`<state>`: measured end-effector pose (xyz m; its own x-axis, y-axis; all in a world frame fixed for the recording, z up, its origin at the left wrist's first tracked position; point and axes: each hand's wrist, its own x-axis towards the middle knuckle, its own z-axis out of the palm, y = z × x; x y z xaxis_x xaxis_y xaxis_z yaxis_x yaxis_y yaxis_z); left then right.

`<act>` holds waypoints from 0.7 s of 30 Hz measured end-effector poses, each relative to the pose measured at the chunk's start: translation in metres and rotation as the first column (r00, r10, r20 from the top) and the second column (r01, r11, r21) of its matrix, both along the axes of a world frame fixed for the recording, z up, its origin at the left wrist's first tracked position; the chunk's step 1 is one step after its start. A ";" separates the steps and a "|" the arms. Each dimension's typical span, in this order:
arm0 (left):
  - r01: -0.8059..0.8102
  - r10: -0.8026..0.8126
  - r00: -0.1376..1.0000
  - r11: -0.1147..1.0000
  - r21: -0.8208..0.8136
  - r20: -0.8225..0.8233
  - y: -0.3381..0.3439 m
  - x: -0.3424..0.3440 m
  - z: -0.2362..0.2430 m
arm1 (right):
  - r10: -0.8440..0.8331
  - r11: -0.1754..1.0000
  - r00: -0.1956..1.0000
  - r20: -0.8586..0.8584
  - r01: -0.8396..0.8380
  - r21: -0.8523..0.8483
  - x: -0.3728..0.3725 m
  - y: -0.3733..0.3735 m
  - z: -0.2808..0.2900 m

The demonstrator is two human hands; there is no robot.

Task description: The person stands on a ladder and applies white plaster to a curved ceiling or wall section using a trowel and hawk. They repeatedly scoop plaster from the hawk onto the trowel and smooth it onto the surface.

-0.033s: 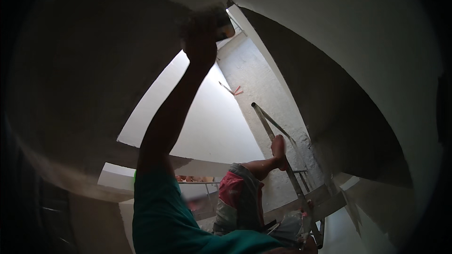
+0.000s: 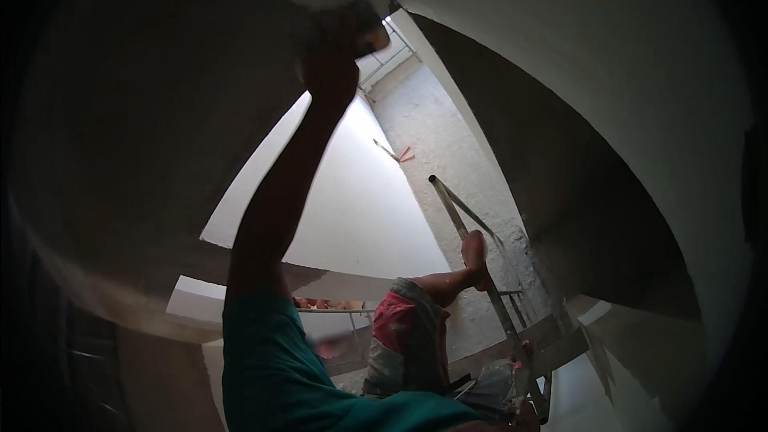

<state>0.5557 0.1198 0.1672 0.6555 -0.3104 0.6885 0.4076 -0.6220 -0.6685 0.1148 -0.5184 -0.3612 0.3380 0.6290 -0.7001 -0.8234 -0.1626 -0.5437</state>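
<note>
My left hand (image 2: 326,46), dim and smeared, is raised against the shadowed surface at the upper centre, shut on a dark hand tool (image 2: 370,32) with a yellowish patch; its exact kind is unclear. My bare arm runs down to a teal sleeve. I cannot make out my right hand. A bare foot (image 2: 474,256) rests on a metal pipe frame (image 2: 452,210) at the right, below a leg in grey and red shorts (image 2: 400,324).
Dark plastered surfaces (image 2: 584,184) arch around a bright white panel (image 2: 352,208) and a pale rough surface (image 2: 432,112). A metal railing (image 2: 328,311) crosses low behind my arm. A short rod with orange strips (image 2: 396,156) shows near the centre.
My left hand and the tool have shifted slightly up and to the left, and the forearm with them. The foot and the pipe frame look almost unchanged.
</note>
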 end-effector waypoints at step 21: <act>-0.340 0.365 0.926 0.917 -0.211 0.093 -0.032 0.007 0.137 | 0.022 0.982 1.000 -0.022 -0.026 -0.187 0.005 -0.005 -0.024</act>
<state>0.5626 0.0878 0.3046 0.6011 0.0675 0.7963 0.6975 -0.5308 -0.4815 0.1195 -0.5229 -0.3848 0.3098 0.4942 -0.8123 -0.8281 -0.2796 -0.4859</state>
